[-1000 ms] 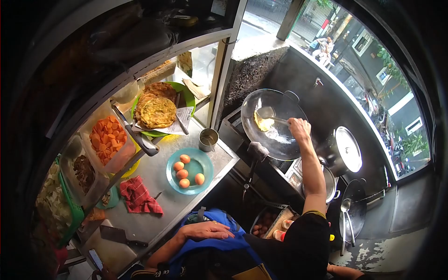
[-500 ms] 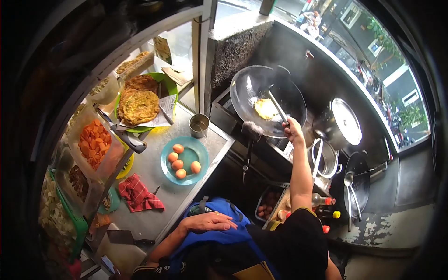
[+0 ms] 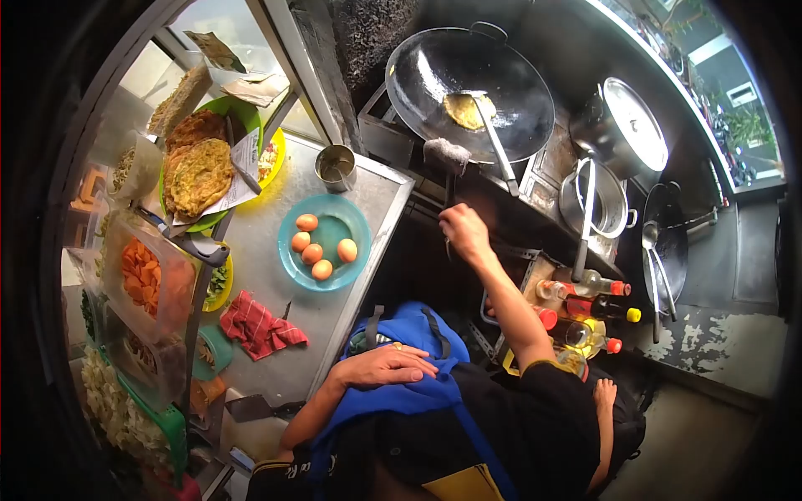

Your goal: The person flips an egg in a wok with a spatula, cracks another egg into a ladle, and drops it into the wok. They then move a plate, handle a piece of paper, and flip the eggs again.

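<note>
My left hand [image 3: 388, 365] lies flat on the blue bag [image 3: 422, 330] at my front, fingers stretched out and holding nothing. In front of the stove, below the wok [image 3: 526, 100], my right hand [image 3: 465, 232] is closed near the lower end of a dark handle with a grey fuzzy top [image 3: 447, 155]; what its fingers hold is hidden. The metal spatula [image 3: 499, 149] rests untouched in the wok, its blade over a yellow fried egg [image 3: 461, 111] and its handle over the near rim.
A teal plate [image 3: 351, 219] with several eggs, a metal cup [image 3: 336, 169] and a red cloth [image 3: 255, 326] are on the steel counter [image 3: 388, 179]. Bottles [image 3: 597, 309] and pots [image 3: 618, 134] stand right. Another person's hand [image 3: 606, 394] shows lower right.
My right hand has let go of the spatula and moved down and left, away from the wok. The view has shifted; my left hand still rests on the blue bag.
</note>
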`<state>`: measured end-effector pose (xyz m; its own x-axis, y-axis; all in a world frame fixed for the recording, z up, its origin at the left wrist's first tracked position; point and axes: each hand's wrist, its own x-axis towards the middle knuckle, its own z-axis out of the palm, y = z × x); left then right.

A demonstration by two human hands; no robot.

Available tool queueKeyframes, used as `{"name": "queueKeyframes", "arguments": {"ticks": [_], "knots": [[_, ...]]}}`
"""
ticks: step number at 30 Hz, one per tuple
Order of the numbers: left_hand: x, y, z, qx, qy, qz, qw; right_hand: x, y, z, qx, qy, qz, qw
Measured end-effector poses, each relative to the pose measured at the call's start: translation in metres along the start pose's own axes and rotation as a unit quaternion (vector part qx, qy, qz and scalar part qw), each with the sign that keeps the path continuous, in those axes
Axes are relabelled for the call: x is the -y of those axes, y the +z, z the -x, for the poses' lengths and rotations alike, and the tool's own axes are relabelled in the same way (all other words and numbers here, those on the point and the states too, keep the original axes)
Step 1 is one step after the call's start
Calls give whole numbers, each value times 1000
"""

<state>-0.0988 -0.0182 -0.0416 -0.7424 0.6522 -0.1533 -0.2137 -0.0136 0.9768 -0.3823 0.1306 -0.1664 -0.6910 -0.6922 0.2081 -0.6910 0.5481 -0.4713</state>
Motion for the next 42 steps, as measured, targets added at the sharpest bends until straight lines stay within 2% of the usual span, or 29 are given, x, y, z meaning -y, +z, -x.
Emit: {"name": "queueKeyframes", "arguments": {"ticks": [1, 3, 7, 15, 21, 23, 25, 27, 29, 31, 32, 34, 35, 36, 37, 39, 41, 42], "knots": [[-1, 0, 0, 6, -9, -7, 1000, -15, 31, 9, 63, 15, 53, 996], [3, 3, 2, 3, -14, -7, 1000, -29, 64, 15, 130, 16, 159, 979], [-2, 3, 9, -20, -20, 14, 1000, -45, 91, 31, 108, 39, 183, 976], [11, 6, 7, 17, -18, 17, 1000, -52, 106, 36, 51, 87, 135, 986], [19, 12, 10, 48, -22, 14, 999, -44, 112, 40, -13, 199, 72, 977], [16, 11, 10, 59, -20, 11, 998, -28, 83, 42, -33, 203, 77, 976], [15, 9, 10, 74, -33, 21, 997, 0, 22, 36, -163, 118, 27, 979], [20, 9, 8, 79, -20, 5, 997, 24, -67, 35, -267, 94, 127, 950], [22, 7, 7, 95, 4, 13, 995, -4, -121, 53, -318, 119, 252, 906], [15, 7, 6, 91, 1, 16, 996, -19, -161, 70, -239, 297, 422, 822], [15, 6, 6, 96, -3, 21, 995, -34, -171, 81, -171, 377, 364, 834], [17, 7, 6, 101, -3, 24, 995, -51, -187, 86, -32, 526, 211, 823], [22, 6, 8, 95, 2, 24, 995, -69, -185, 92, -35, 525, 213, 823], [25, 6, 10, 89, 6, 25, 996, -96, -172, 104, -101, 473, 177, 857], [22, 4, 12, 89, 7, 24, 996, -97, -169, 105, -165, 416, 140, 883], [17, -1, 16, 41, -27, 9, 999, -82, -166, 107, -177, 414, 137, 882], [26, -4, 14, -38, 15, 21, 999, -53, -162, 105, -277, 405, -28, 871], [26, -6, 13, -80, -40, 78, 993, -79, -138, 119, -341, 346, -99, 868]]}}
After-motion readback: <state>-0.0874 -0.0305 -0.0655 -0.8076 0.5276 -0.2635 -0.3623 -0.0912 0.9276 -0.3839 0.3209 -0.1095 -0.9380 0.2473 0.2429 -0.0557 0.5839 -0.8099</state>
